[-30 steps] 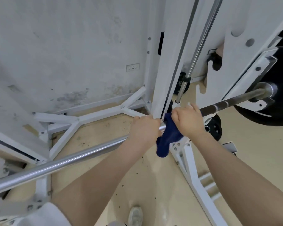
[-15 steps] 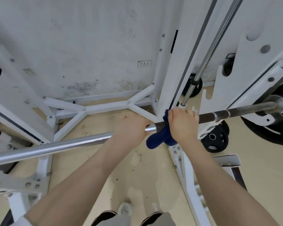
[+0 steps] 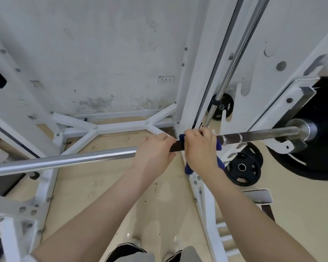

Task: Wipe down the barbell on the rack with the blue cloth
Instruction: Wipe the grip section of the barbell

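Right hand [image 3: 201, 148] slid right | beige floor [image 3: 106, 186] | stained wall [image 3: 95, 53]

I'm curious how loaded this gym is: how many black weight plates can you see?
3: a large plate loaded on the barbell's right end, a small plate low beside the rack base, and another behind the upright. Others may be hidden.

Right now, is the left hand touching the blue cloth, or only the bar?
Apart. In the head view the left hand grips the bare barbell, and a dark stretch of bar shows between it and the blue cloth under the right hand.
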